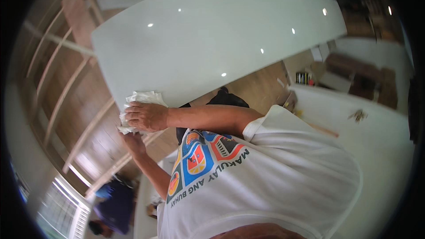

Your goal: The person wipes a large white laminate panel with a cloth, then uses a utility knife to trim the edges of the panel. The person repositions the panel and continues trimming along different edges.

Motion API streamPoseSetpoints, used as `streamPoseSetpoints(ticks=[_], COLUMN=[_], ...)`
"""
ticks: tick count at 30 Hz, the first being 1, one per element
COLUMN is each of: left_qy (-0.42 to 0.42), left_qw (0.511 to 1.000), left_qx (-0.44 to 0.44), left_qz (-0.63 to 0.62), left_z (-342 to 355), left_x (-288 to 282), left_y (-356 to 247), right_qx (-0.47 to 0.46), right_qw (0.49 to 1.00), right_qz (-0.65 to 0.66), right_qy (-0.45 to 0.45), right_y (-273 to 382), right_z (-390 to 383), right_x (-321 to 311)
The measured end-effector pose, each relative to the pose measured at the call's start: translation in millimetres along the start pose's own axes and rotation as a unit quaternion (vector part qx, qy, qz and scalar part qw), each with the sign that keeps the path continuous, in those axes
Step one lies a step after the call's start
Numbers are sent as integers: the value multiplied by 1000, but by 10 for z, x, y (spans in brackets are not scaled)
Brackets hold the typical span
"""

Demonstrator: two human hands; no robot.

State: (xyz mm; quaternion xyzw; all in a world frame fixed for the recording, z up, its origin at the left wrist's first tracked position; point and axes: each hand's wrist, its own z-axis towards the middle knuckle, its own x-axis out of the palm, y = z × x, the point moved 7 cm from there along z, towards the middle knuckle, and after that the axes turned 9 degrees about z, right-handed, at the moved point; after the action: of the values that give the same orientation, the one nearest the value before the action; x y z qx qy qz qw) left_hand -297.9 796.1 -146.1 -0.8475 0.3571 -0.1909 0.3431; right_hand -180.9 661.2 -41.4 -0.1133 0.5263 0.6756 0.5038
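Observation:
A large glossy white panel (199,35) with curved-looking edges stretches across the upper middle, bright spots of light reflected on it. At its near left corner my right hand (148,116) grips a crumpled white cloth (146,96), fingers bent over it. The cloth spreads past the fingers and hangs over the corner. Just below, my left hand (133,143) is at the underside of the cloth and the panel's corner. Its fingers are mostly hidden there, so what it holds does not show.
Pale wooden slats (84,128) form a frame at left above a wood floor. A person in dark purple clothing (115,208) is at lower left. A white surface (367,137) at right bears a bunch of keys (357,115); brown cardboard (363,77) lies beyond it.

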Motion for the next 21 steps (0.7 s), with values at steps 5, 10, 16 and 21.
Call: streamPoseSetpoints(ticks=[5, 10, 16, 21], left_qy=[-275, -330, 38, 109], left_qw=[926, 715, 682, 626], left_qx=[140, 381, 428, 492], left_qz=[217, 484, 591, 595], left_z=[-169, -363, -1032, -1176], left_x=[-499, 307, 3953, 5378], left_y=[-416, -998, -249, 88], right_qx=[137, 239, 369, 492], right_qw=[980, 927, 846, 790], right_qz=[-17, -116, -211, -222], right_qy=[-143, -265, -321, -292], right_y=[-488, -977, -1553, -1755], right_z=[-1079, -2492, -3967, -4706], right_x=[-1185, -2505, -3837, -4707])
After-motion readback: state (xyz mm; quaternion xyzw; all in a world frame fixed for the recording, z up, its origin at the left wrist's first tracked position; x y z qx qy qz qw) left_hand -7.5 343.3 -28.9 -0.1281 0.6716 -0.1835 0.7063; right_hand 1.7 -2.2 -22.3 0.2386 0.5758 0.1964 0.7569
